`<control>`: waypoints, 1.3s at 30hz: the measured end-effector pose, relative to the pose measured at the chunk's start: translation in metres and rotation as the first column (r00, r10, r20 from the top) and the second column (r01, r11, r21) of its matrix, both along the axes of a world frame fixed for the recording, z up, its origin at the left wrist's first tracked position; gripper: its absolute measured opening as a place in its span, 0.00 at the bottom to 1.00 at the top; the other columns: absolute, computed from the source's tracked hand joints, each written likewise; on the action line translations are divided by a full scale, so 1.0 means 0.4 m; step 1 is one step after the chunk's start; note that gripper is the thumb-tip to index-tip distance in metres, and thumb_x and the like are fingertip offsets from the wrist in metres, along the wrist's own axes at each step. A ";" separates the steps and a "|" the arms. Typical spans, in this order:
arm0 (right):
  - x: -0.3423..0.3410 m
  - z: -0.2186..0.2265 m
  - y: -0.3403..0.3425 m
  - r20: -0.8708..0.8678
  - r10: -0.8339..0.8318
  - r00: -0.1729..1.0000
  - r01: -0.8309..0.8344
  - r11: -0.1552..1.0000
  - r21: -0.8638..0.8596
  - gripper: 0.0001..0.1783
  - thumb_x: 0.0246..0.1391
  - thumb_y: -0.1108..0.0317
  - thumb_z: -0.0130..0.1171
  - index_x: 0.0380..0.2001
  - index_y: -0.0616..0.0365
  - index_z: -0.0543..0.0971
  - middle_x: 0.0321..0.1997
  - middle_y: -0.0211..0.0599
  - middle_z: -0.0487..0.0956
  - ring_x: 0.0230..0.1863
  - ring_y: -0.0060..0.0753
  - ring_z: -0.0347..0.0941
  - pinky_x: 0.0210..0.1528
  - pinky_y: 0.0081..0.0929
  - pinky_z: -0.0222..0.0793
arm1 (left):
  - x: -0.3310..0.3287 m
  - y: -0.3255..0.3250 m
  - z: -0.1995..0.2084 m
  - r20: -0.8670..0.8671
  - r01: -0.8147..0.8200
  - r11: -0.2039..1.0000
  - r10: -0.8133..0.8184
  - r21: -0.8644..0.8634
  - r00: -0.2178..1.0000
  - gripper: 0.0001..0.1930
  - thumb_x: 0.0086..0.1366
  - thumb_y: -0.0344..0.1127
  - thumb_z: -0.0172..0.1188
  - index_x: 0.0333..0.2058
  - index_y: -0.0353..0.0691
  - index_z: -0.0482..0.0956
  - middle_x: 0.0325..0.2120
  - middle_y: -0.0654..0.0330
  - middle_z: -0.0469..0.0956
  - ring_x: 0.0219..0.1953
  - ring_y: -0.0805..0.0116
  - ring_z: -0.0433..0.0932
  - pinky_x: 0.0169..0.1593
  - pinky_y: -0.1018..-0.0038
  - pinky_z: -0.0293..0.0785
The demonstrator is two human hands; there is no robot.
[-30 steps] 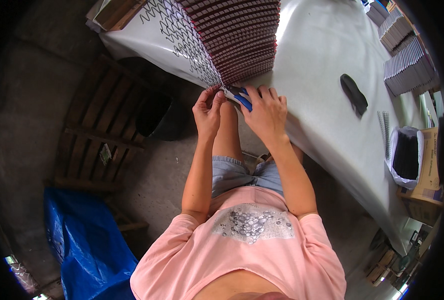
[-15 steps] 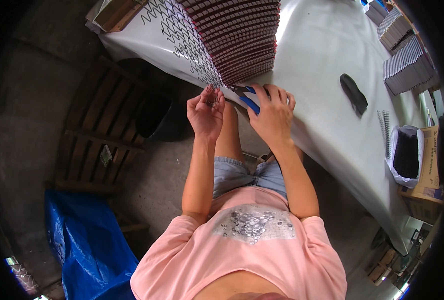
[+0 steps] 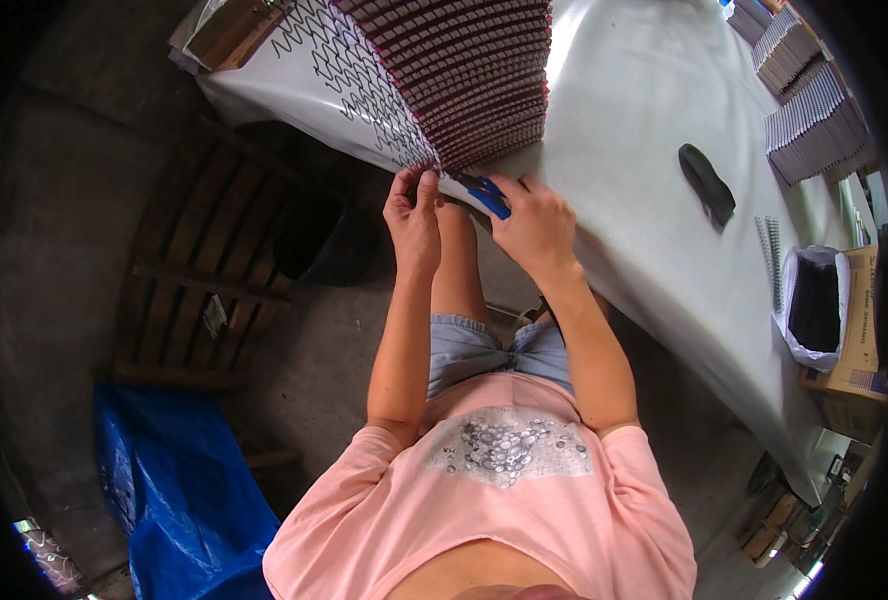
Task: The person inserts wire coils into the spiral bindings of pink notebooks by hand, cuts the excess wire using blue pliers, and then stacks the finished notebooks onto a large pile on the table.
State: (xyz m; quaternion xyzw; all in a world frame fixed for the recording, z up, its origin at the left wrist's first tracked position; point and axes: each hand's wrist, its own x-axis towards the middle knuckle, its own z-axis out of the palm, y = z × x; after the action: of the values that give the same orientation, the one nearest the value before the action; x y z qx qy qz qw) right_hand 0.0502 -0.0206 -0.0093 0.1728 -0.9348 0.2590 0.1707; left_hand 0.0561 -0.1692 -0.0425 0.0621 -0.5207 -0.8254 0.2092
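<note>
L hand at near corner of the dark-red-and-white wire-bound stack — thumb + fingertips pressed together by the loose wire ends, can't tell if one's pinched. R hand wrapped round blue-handled pliers, tips twd same corner. Stack's on the white-covered tabletop, at its near edge.

Wht tbl w/ wire-coil stack, blk oblong obj.
</note>
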 end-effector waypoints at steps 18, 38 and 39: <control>0.000 0.025 -0.015 0.050 0.004 0.999 -0.003 1.000 -0.020 0.18 0.41 0.64 0.60 0.41 0.45 0.77 0.36 0.34 0.74 0.42 0.38 0.71 0.48 0.37 0.60 | 0.026 0.003 0.025 0.018 -0.038 0.995 0.040 -0.094 0.999 0.12 0.64 0.33 0.57 0.41 0.31 0.75 0.23 0.69 0.69 0.25 0.83 0.63 0.31 0.86 0.61; 0.006 0.049 -0.012 -0.145 -0.010 0.989 0.009 1.000 -0.009 0.25 0.39 0.65 0.63 0.46 0.47 0.74 0.42 0.35 0.73 0.47 0.39 0.68 0.51 0.41 0.57 | 0.008 -0.002 0.055 -0.027 0.076 0.973 -0.072 0.218 0.997 0.05 0.63 0.32 0.57 0.36 0.39 0.73 0.31 0.66 0.74 0.32 0.80 0.72 0.35 0.85 0.68; 0.007 0.056 -0.012 -0.089 0.003 0.996 -0.005 1.000 -0.019 0.24 0.39 0.66 0.63 0.45 0.48 0.74 0.41 0.35 0.73 0.46 0.40 0.68 0.49 0.40 0.59 | 0.007 -0.001 0.053 -0.050 0.054 0.983 -0.046 0.177 0.998 0.05 0.63 0.32 0.57 0.36 0.38 0.73 0.29 0.67 0.74 0.30 0.81 0.71 0.34 0.86 0.67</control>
State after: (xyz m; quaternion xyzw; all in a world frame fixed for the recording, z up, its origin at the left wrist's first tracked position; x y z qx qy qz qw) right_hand 0.0529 -0.0256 0.0131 0.1845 -0.9233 0.2606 0.2134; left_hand 0.0587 -0.1695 -0.0212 0.0488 -0.4412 -0.8749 0.1939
